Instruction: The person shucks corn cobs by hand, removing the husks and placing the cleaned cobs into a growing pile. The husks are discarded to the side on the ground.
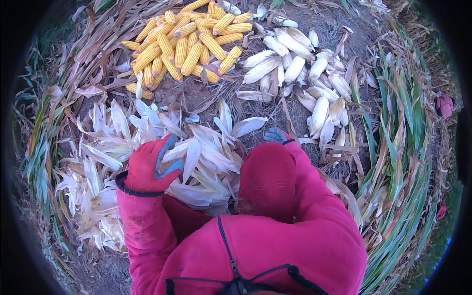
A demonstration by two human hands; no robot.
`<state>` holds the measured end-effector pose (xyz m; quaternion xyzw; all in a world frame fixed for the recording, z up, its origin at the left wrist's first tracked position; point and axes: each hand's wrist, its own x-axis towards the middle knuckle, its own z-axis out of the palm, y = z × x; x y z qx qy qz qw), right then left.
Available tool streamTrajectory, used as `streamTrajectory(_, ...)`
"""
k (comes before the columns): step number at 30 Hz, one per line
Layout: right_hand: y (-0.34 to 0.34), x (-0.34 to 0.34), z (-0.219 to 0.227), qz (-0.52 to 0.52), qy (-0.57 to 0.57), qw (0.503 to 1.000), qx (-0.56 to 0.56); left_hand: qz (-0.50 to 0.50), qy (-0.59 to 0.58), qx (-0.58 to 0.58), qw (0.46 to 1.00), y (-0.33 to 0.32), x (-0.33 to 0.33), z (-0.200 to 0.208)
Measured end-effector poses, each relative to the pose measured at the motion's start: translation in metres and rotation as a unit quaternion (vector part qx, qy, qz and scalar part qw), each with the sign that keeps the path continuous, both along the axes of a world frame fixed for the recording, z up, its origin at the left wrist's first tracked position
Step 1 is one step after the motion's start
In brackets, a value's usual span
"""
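My left hand (152,164), in a red glove with a grey palm, is held over a heap of loose pale husks (196,157). Its thumb and fingers are apart, with nothing between them. My right hand (277,135), gloved too, reaches past my raised knee (268,182). The knee and sleeve cover much of it, so its grip does not show. It is close to the lower left side of a pile of corn ears still in their husks (295,64). Bare yellow corn cobs (179,44) lie heaped at the far left of centre.
Dry stalks and leaves (64,98) ring the spot on the left. Long green and yellowing leaves (398,147) form a bank on the right. Bare soil with straw (189,93) lies between the cobs and the husks. A red item (444,105) sits at the far right.
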<state>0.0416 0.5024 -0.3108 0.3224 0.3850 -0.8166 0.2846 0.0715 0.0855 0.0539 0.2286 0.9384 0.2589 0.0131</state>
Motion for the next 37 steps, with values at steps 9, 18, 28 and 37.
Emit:
streamTrajectory(9,-0.040,-0.220,-0.023,-0.151,0.029,0.970,0.188,0.033,-0.021,-0.072,0.997,0.005,-0.022,-0.017)
streamTrajectory(18,-0.063,-0.330,-0.034,-0.124,-0.083,0.788,0.597,0.118,-0.129,-0.134,0.976,-0.006,-0.028,-0.041)
streamTrajectory(28,-0.041,-0.318,-0.056,-0.209,0.030,0.953,0.218,0.125,-0.149,-0.157,0.968,-0.011,-0.033,-0.063)
streamTrajectory(37,-0.070,-0.169,0.042,-0.054,0.365,0.928,0.040,0.023,-0.110,-0.059,0.992,0.018,-0.036,-0.058)
